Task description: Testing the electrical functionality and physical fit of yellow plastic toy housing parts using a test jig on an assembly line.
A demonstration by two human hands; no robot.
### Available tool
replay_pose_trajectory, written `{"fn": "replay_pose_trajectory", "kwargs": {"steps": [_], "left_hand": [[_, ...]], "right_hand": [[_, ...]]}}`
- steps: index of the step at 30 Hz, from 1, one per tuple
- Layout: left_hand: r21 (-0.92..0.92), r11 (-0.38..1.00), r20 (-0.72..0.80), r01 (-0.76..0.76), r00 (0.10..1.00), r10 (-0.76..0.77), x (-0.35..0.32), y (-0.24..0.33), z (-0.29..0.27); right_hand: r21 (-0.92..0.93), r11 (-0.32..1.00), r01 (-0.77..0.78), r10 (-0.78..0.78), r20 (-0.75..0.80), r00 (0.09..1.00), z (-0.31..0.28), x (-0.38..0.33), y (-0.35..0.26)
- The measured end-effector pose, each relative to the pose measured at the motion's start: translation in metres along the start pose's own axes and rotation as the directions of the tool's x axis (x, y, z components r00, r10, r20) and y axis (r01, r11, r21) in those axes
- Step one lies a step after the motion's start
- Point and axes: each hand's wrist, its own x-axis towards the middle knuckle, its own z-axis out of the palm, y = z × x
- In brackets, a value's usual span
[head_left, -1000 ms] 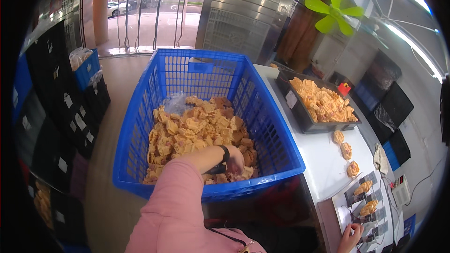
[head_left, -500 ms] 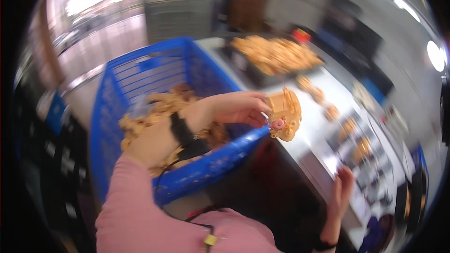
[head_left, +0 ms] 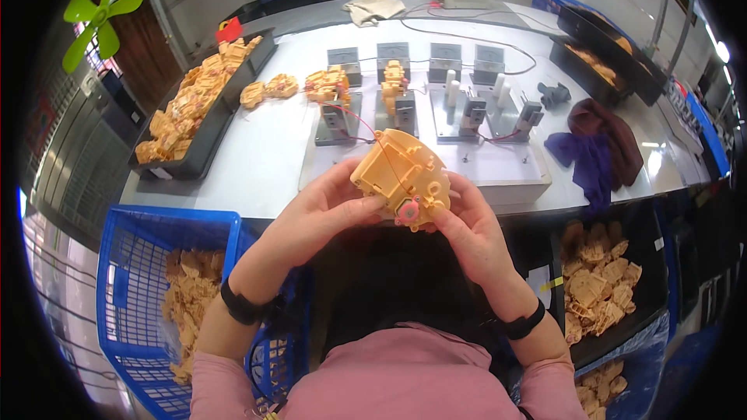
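Note:
Both my hands hold one yellow-orange plastic housing [head_left: 389, 165] in front of my chest, just past the table's near edge. My left hand [head_left: 339, 201] grips its left side, thumb on the face. Around the lower right edge close the fingers of my right hand [head_left: 471, 227], its thumb pressed near a pink round piece [head_left: 408, 212]. A thin red wire runs up across the housing. Beyond it stands a row of metal fixtures [head_left: 455, 120] with small panel meters behind. Similar orange assemblies [head_left: 327, 84] sit on the two left fixtures.
A black tray [head_left: 210, 144] heaped with orange parts lies at the left of the white table [head_left: 257, 171]. Below it is a blue basket [head_left: 167, 214] of parts. Dark bins with more parts [head_left: 595, 292] stand right. Purple cloth [head_left: 583, 157] hangs over the table edge.
My view has swung from the basket on the left to the table. The housing, held in my left hand before, is now in both hands; my right hand has come onto it.

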Motion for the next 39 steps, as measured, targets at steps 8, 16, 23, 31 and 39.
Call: {"fn": "replay_pose_trajectory", "kwargs": {"steps": [8,16,23,31,39], "left_hand": [[-0.265,0.950,-0.128,-0.165,0.983,0.135,0.022,-0.003,0.040],[-0.496,0.865,-0.099,-0.080,0.994,0.035,0.039,0.002,-0.010],[-0.684,0.729,0.040,-0.002,0.998,0.041,0.055,0.001,-0.019],[-0.698,0.716,0.059,0.019,0.998,0.031,0.058,0.005,-0.022],[-0.689,0.720,0.125,0.088,0.992,-0.001,0.059,0.011,-0.027]], "right_hand": [[-0.461,0.813,0.357,-0.442,-0.088,0.893,0.017,0.012,0.014],[-0.876,0.454,0.163,-0.668,-0.214,0.712,-0.044,0.043,-0.020],[-0.787,0.567,0.245,-0.546,-0.135,0.827,-0.048,0.067,-0.006],[-0.752,0.622,0.218,-0.618,-0.300,0.727,-0.053,0.078,0.000],[-0.773,0.598,0.213,-0.649,-0.310,0.695,-0.057,0.076,0.002]]}}
